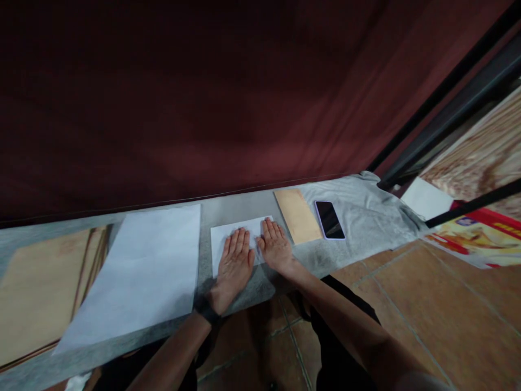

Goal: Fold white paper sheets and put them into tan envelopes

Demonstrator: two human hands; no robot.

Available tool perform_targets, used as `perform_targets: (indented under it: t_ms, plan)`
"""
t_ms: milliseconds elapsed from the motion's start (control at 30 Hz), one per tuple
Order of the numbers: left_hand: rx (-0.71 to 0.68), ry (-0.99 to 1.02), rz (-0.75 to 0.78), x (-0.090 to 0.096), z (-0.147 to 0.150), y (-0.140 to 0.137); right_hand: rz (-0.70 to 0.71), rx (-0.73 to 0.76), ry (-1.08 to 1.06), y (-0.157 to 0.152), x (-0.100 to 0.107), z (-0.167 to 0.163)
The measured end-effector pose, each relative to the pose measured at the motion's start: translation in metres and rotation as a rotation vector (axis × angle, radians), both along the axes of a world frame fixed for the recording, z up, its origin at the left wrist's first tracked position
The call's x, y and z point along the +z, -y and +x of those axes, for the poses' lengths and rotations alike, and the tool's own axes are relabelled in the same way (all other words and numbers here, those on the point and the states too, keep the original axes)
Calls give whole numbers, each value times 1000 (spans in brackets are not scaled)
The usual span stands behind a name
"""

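A small white sheet of paper (218, 237), perhaps folded, lies on the grey cloth-covered bench in front of me. Flat on its left half rests my left hand (236, 255), fingers stretched out, with a dark band around the wrist. My right hand (275, 247) presses on the right end of the same paper, its fingers also extended. Both palms hide much of the sheet. Just right of my right hand is a tan envelope (298, 215), and beside that lies a phone (329, 220) with a dark screen.
Large white paper (150, 260) covers the bench to the left. Beyond it sits a stack of brown envelopes (44, 288). A dark red curtain (203, 108) hangs along the back edge. Grey cloth (366, 217) continues right, near black metal bars (439, 114). Tiled floor (439, 304) shows below.
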State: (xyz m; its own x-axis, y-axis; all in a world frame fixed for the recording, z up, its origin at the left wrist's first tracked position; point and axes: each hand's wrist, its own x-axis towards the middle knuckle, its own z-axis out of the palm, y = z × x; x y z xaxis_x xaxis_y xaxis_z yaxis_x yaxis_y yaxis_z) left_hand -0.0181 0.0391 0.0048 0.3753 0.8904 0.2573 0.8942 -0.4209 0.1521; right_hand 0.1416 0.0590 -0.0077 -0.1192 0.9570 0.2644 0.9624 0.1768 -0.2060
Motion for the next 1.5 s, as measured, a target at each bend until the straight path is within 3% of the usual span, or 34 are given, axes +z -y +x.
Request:
perform_targets:
  t_ms: [167,367,567,667,1233,1500]
  plan:
    - [69,1,9,-8,-9,-3,-2,-1,5,1,2,1]
    - [135,-22,21,-4,-26,-7,3,-28,-1,3,10,1]
    - [106,-48,-22,5,-23,-7,-23,240,-59,7,19,-22]
    - [62,-56,-45,8,-23,-8,-35,282,-59,9,17,-30]
    - [125,35,-10,-6,-42,-14,-9,93,-7,7,3,-6]
    - [250,14,-19,-5,-43,-16,-8,60,7,9,1,11]
